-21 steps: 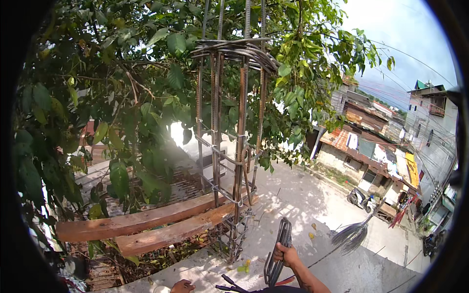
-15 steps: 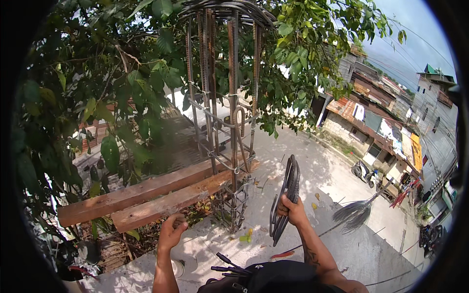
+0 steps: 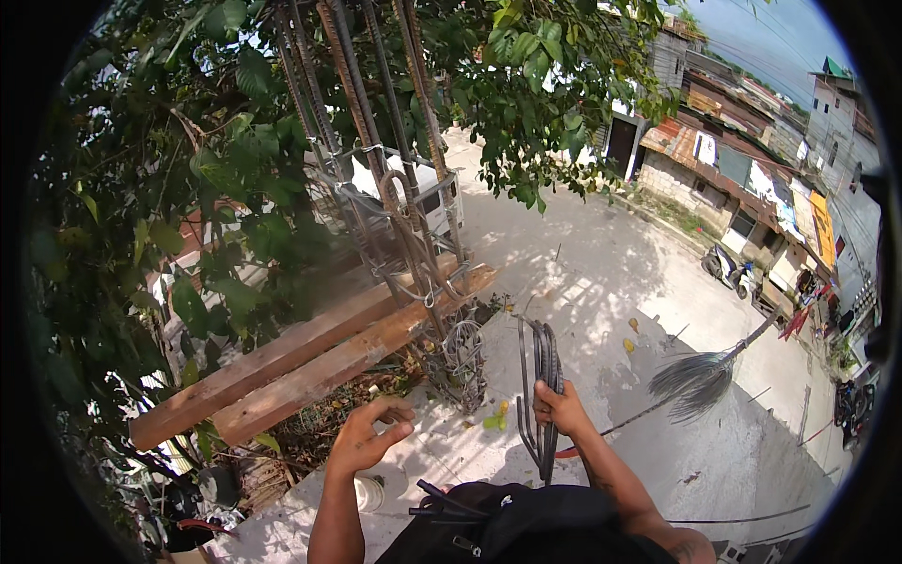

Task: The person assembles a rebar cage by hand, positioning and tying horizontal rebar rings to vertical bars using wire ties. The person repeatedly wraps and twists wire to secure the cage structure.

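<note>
My right hand [image 3: 562, 410] is closed around a bundle of bent steel rebar stirrups [image 3: 543, 352], held nearly upright over the concrete. My left hand [image 3: 374, 436] holds nothing; its fingers are slightly bent, with the thumb apart from them. Ahead of it stands a column of upright ribbed rebars [image 3: 357, 85], bound with stirrups and thin tie wire [image 3: 430, 299]. A bent bar loop [image 3: 395, 183] hangs among the uprights. Two reddish wooden beams [image 3: 315, 378] lie side by side at the column, running out to the left.
Leafy branches [image 3: 216, 273] crowd the left and the column's top. A stick broom [image 3: 695, 383] lies at right on the concrete ledge [image 3: 723, 461]. Beside my left forearm stands a white bucket [image 3: 369, 493]. Below are a road, a white vehicle [image 3: 437, 207] and a scooter [image 3: 725, 271].
The view has tilted, so the column leans and its top ring is out of sight. My left hand has moved rightward and opened more. The stirrup bundle has turned in my right hand.
</note>
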`<state>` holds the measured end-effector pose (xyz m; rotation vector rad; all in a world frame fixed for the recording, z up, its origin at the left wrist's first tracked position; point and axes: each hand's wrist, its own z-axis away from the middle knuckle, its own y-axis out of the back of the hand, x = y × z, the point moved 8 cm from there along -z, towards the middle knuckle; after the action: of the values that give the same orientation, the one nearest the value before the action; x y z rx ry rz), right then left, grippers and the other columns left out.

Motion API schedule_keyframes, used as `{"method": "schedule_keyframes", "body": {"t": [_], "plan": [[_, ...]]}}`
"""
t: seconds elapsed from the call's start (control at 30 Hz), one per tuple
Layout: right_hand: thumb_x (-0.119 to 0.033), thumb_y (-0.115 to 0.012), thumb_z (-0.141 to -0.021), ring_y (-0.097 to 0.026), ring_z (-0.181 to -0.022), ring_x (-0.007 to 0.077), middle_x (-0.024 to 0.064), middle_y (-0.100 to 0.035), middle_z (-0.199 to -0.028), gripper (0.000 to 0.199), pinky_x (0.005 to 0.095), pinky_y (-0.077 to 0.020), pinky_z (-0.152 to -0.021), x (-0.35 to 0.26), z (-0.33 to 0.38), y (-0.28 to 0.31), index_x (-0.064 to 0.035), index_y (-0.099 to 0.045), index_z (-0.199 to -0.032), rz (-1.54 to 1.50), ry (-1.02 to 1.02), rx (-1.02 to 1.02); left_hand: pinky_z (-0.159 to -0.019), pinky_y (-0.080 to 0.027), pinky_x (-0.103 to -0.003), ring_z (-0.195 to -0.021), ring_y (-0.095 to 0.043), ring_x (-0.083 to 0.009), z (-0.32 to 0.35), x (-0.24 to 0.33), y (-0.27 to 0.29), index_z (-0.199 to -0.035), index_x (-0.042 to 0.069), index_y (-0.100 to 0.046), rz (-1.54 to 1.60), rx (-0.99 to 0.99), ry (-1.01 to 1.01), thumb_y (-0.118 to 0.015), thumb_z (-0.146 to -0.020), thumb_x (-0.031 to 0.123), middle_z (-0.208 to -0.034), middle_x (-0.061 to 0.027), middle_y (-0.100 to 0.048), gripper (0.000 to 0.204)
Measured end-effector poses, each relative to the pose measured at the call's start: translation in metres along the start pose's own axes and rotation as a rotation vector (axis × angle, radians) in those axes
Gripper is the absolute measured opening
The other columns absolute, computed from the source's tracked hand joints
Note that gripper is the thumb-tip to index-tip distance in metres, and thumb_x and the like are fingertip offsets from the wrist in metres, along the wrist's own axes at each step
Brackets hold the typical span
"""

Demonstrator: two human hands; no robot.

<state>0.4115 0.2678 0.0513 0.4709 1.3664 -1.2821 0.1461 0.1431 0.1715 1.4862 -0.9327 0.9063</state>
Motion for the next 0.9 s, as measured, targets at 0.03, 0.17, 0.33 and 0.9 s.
{"method": "schedule_keyframes", "body": {"t": [0.03,0.17,0.33,0.9], "plan": [[-0.026,-0.059,-0.092,-0.03,-0.043,0.0074,-0.0037,-0.034,-0.054,0.035,0.0257,-0.0236,-0.04,0.006,0.001,0.007,-0.0106,-0.042,-0.066,-0.014,-0.019,0.018,-0.082,-0.049,-0.032,-0.089,-0.063,-0.018,-0.009,0.01,0.0,-0.108,0.0,-0.06,-0.002,-0.024,-0.02,-0.07,-0.081,0.016,-0.094,-0.0117,-0.067,0.033],[-0.025,-0.059,-0.092,-0.032,-0.042,0.0077,-0.0035,-0.036,-0.052,0.034,0.0261,-0.0249,-0.04,0.018,-0.007,0.031,-0.0109,-0.042,-0.066,-0.009,-0.068,0.099,-0.087,-0.048,-0.033,-0.1,-0.06,-0.0213,-0.05,0.034,-0.013,-0.119,-0.004,-0.051,0.122,-0.102,-0.032,-0.065,-0.084,0.012,-0.109,-0.0158,-0.061,0.041],[-0.024,-0.057,-0.093,-0.032,-0.042,0.0071,-0.0044,-0.035,-0.052,0.035,0.0267,-0.0253,-0.039,0.005,-0.026,0.045,-0.011,-0.042,-0.065,0.003,-0.04,0.165,-0.102,-0.035,-0.039,-0.126,-0.041,-0.0324,-0.176,0.043,-0.049,-0.133,-0.011,-0.031,0.194,0.193,-0.162,-0.061,-0.084,0.008,-0.133,-0.0272,-0.04,0.061],[-0.025,-0.056,-0.094,-0.033,-0.043,0.0078,-0.0033,-0.035,-0.053,0.032,0.0256,-0.0293,-0.04,-0.058,-0.129,0.067,-0.0083,-0.044,-0.07,0.058,0.073,0.14,-0.08,-0.046,-0.051,-0.091,-0.059,-0.0474,-0.309,0.051,-0.021,-0.105,-0.012,-0.053,-0.618,0.54,0.016,-0.056,-0.08,0.014,-0.097,-0.0301,-0.059,0.036]]}}
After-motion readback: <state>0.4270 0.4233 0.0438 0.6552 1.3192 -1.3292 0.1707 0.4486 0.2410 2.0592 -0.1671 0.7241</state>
